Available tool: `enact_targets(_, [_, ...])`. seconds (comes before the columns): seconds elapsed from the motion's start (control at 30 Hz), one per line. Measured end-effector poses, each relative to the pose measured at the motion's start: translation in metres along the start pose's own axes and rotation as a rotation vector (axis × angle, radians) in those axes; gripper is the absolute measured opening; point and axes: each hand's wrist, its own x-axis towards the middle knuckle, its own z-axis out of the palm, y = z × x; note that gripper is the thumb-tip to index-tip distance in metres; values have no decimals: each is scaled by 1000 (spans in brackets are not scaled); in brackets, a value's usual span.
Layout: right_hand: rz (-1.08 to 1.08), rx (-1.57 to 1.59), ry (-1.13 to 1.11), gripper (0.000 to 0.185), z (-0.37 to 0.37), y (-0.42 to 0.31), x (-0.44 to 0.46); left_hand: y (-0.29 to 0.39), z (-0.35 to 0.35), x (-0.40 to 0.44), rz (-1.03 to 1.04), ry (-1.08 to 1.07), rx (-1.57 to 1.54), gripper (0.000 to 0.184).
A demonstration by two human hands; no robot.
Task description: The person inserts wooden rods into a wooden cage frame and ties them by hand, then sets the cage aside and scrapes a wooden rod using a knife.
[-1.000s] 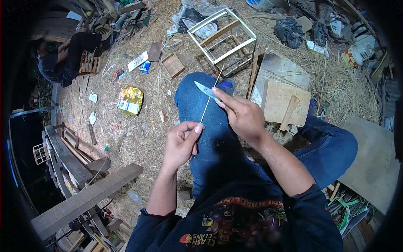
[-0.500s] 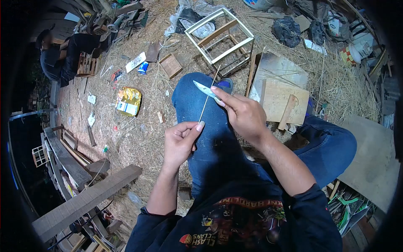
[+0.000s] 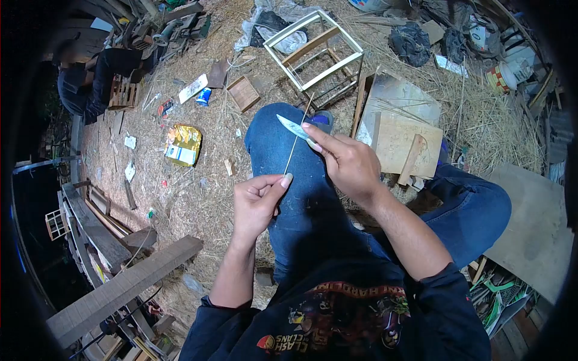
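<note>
Ground (image 3: pixel 211 144): straw-littered around left knee (image 3: pixel 265 129)
Stick (image 3: pixel 291 155): over knee, lengthwise away from left hand (image 3: pixel 259 201)
Left hand: pinching near end
Right hand (image 3: pixel 352 168): gripping knife (image 3: pixel 290 125) crosswise to stick

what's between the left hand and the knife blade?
In the head view, a stretch of the thin stick runs from the left hand up to the knife blade, with the jeans leg behind it; nothing else shows between.
</note>
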Motion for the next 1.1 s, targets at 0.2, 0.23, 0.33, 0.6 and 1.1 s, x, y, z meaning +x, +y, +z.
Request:
enact_targets(0.2, [4, 12, 5, 39, -2, -1, 0, 3, 0, -1, -5, 11, 0, 17])
enact_targets(0.23, [6, 14, 4, 39, -2, -1, 0, 3, 0, -1, -1, 11, 2, 18])
enact_targets(0.33, [-2, 13, 18, 39, 0, 1, -1, 5, 0, -1, 14, 6, 11, 18])
enact_targets(0.6, [-4, 10, 24, 42, 0, -1, -2, 4, -1, 0, -5, 13, 26, 17])
enact_targets(1.1, [-31, 36, 18, 45, 3, 2, -8, 4, -2, 0, 28, 7, 54, 17])
